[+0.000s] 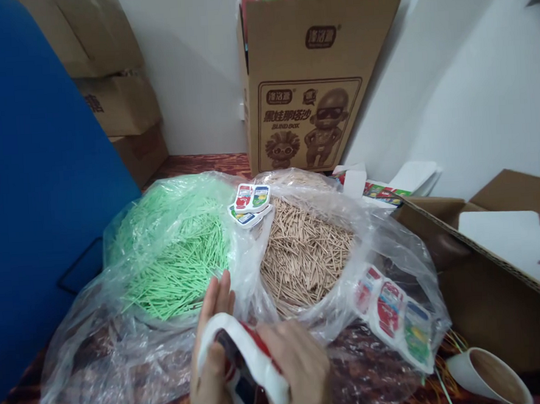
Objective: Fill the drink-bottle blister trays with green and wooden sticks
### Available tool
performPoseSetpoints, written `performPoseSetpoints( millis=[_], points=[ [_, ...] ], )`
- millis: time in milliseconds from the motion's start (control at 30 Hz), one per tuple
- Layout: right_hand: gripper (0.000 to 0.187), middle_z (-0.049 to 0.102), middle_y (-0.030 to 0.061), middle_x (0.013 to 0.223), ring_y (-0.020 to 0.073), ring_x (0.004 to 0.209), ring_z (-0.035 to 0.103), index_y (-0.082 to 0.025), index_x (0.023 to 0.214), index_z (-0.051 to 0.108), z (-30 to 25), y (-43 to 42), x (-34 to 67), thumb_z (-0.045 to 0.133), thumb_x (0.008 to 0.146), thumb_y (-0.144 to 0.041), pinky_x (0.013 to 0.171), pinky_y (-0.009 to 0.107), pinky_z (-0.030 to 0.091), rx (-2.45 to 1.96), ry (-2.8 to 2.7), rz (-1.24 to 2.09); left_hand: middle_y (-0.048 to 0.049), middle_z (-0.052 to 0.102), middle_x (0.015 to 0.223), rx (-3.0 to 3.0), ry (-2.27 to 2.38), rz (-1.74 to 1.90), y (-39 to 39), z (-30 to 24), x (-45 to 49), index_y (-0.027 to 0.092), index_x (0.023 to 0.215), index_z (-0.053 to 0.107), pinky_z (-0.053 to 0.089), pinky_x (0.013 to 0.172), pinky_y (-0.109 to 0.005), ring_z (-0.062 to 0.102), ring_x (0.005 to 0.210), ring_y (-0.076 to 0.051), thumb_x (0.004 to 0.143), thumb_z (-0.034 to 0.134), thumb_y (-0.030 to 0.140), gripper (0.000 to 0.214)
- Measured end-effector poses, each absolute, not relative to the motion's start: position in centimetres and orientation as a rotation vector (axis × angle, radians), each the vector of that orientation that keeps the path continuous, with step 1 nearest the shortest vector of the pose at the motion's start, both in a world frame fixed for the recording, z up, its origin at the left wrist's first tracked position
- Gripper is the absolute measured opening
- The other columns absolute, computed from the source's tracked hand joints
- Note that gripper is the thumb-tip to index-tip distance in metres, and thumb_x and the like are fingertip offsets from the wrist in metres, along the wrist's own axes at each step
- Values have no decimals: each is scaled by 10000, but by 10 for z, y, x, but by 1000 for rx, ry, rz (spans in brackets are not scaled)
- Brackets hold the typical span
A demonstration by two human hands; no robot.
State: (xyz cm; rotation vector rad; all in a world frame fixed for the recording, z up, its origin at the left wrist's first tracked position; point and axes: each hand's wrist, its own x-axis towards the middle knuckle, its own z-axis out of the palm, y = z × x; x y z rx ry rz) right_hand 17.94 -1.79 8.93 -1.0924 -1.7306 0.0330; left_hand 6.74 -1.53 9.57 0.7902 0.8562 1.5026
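Two hands (211, 367) (302, 361) hold one curved pack (260, 364) — two bags (96, 353) (374, 226) beyond.

Palm-side partly showing, the left hand (208, 379) stands at seven o'clock with its fingers (221, 296) stretched close together toward one o'clock and its thumb (214, 361) (bent, set apart from them) upright, while the right hand (301, 364), at six o'clock, curls its fingers toward ten, back uppermost.

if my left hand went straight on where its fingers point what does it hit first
Your left hand would likely meet the clear plastic bag at the right edge of the green sticks; the small printed packs lie farther along. Depth is unclear from this view.
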Motion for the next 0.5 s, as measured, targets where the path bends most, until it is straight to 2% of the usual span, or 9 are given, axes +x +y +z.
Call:
performPoseSetpoints(
  millis=[67, 133, 233, 367, 433, 500],
  points=[
    [372, 620, 96, 757, 212, 676, 567, -125, 1038, 613, 89, -9, 177, 294, 972, -305, 604, 320, 407, -1114, -1773, -31, -10, 388, 1513, 747, 811, 1484, -12, 90, 73, 344, 1419, 393, 285, 1138, -397, 301, 1397, -305, 749, 546, 686, 767],
    [270, 601, 71, 720, 197, 669, 558, -139, 957, 621, 91, 4, 178, 372, 946, -245, 607, 303, 398, -1208, -1788, 57, 1, 355, 1530, 732, 799, 1475, -13, 84, 82, 361, 1449, 326, 310, 1124, -380, 277, 1407, -303, 723, 562, 704, 837],
    [225, 587, 60, 720, 191, 679, 545, -150, 930, 620, 92, 11, 176, 406, 928, -220, 627, 302, 391, -1282, -1782, 111, 21, 288, 1559, 725, 834, 1479, -14, 78, 89, 372, 1477, 245, 312, 1118, -342, 209, 1432, -277, 747, 513, 716, 850],
    [330, 602, 93, 774, 214, 703, 542, -117, 1060, 581, 89, -11, 163, 297, 954, -247, 633, 327, 392, -1208, -1778, -30, 68, 219, 1578, 747, 828, 1580, -3, 87, 77, 360, 1458, 311, 215, 1155, -307, 93, 1458, -237, 783, 414, 736, 780],
    [368, 621, 113, 807, 219, 710, 545, -93, 1123, 555, 89, -14, 159, 259, 958, -234, 635, 335, 395, -1162, -1788, -119, 70, 261, 1566, 743, 823, 1604, 0, 92, 71, 350, 1448, 342, 163, 1169, -304, 78, 1461, -226, 807, 373, 730, 746],
    [341, 624, 105, 795, 211, 703, 546, -101, 1090, 569, 90, -3, 161, 285, 953, -230, 637, 329, 397, -1178, -1792, -107, 62, 333, 1537, 731, 803, 1503, -3, 91, 69, 367, 1437, 357, 210, 1161, -330, 146, 1451, -246, 779, 402, 750, 764]
  ],
)
